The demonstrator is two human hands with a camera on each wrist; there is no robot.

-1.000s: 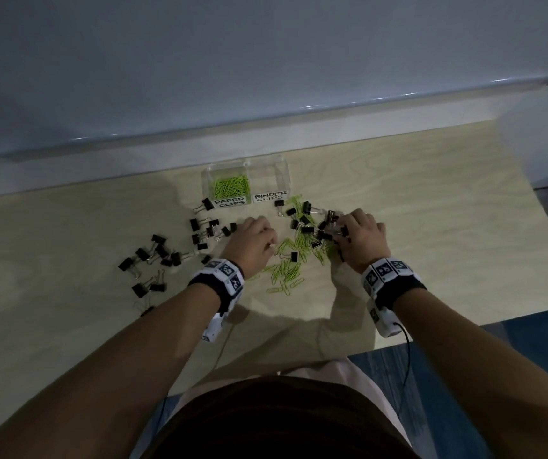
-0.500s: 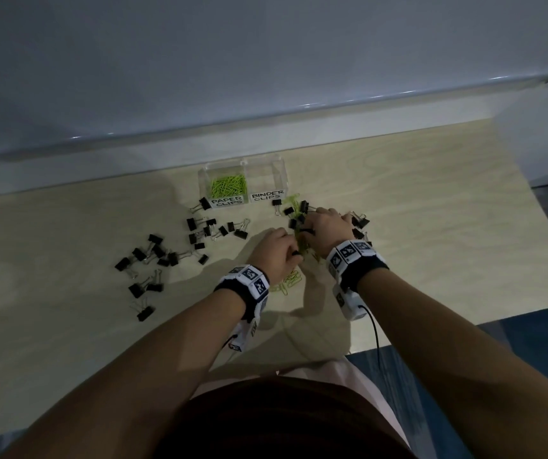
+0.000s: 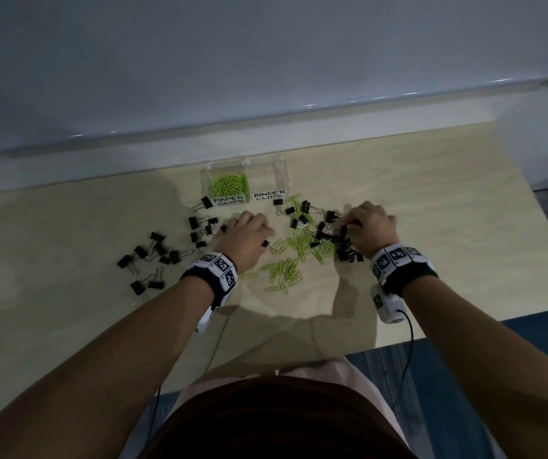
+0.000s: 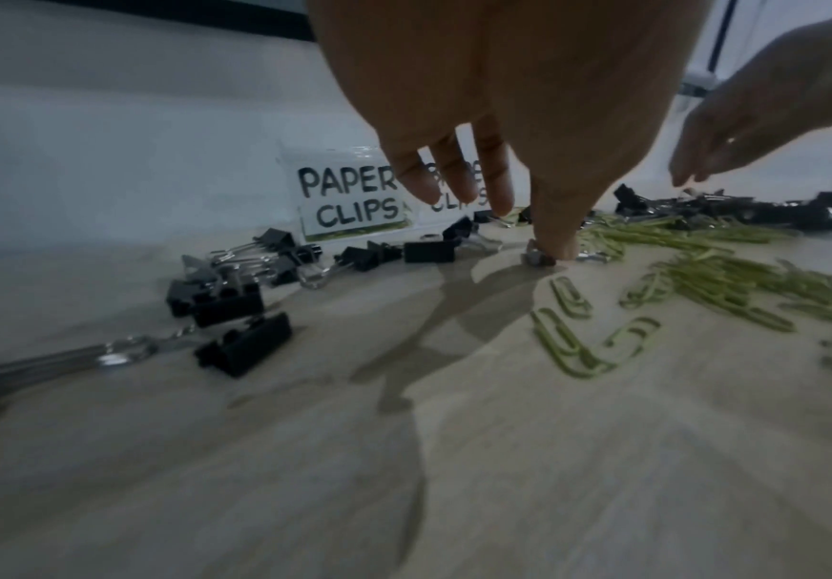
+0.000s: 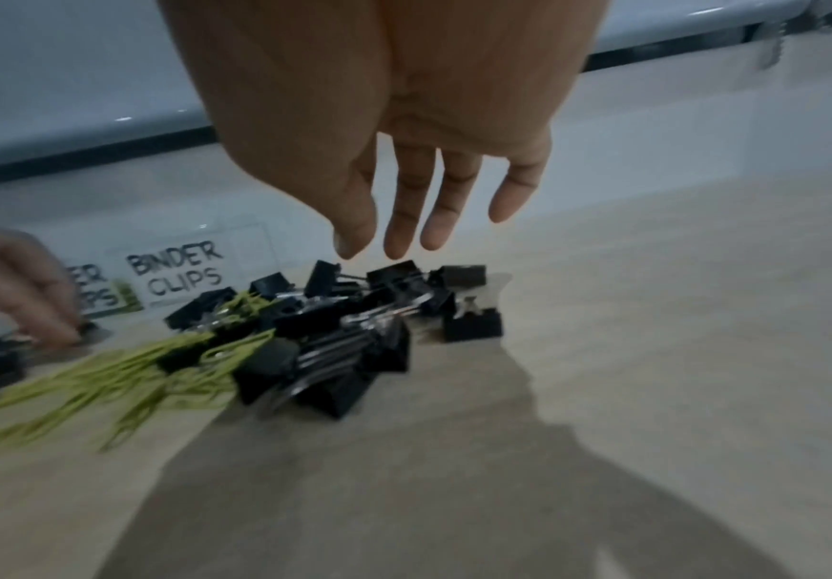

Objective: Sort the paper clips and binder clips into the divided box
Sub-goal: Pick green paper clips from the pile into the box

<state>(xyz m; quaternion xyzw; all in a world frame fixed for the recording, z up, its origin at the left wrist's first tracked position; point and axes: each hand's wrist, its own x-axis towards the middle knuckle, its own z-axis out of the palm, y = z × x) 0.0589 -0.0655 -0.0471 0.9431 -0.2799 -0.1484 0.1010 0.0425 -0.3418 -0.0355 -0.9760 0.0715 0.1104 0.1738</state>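
The clear divided box (image 3: 281,176) stands at the back of the table. Its PAPER CLIPS half holds green paper clips (image 3: 230,185); the BINDER CLIPS half (image 3: 267,180) looks empty. Loose green paper clips (image 3: 294,256) lie between my hands. My left hand (image 3: 249,235) hangs with straight fingers (image 4: 498,188), one fingertip pressing on a binder clip's silver handle (image 4: 535,258). My right hand (image 3: 367,226) hovers with straight, empty fingers (image 5: 406,231) just above a pile of black binder clips (image 5: 354,333).
Several more black binder clips (image 3: 153,256) lie scattered to the left of my left hand, and a few (image 3: 299,212) sit in front of the box. The table's near edge (image 3: 431,329) is close to my right wrist. A wall ledge (image 3: 266,140) runs behind the box.
Half a second ago both hands met over the middle of the pile. They have since drawn apart, the left going left and the right going right, with binder clips shifted outward.
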